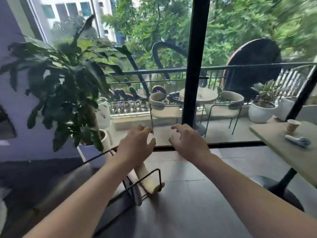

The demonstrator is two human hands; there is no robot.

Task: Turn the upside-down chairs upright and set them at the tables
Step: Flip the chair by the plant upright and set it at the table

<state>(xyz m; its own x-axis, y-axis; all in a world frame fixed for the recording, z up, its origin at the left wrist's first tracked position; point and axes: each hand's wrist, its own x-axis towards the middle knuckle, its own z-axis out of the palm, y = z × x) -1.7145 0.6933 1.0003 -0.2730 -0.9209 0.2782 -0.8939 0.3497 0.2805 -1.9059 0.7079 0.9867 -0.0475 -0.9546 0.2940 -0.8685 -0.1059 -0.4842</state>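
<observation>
Reaching forward over the floor, you have both hands out with nothing in them: your left hand point(137, 145) and your right hand point(187, 143) hover side by side, fingers spread and curled as if ready to take hold, and apart from each other. The overturned chair point(145, 182) lies below your left forearm at about 7 o'clock from the hands, its thin black wire legs angled up and its pale padded part down near the dark floor; your hands are above it and not touching it, so I judge the grasp is not yet made. The nearest table point(288, 148) stands at 3 o'clock, on a black pedestal base, with a paper cup point(293, 125) and a crumpled white wrapper point(298, 141) on top, so the chair likely belongs along its near side. At 9 to 10 o'clock a large potted plant point(63, 79) spreads its leaves close to the chair, and its white pot could catch a swinging leg. Straight ahead at 12 o'clock a glass wall with a black post point(193, 66) closes the way; the balcony chairs beyond it already stand upright.
</observation>
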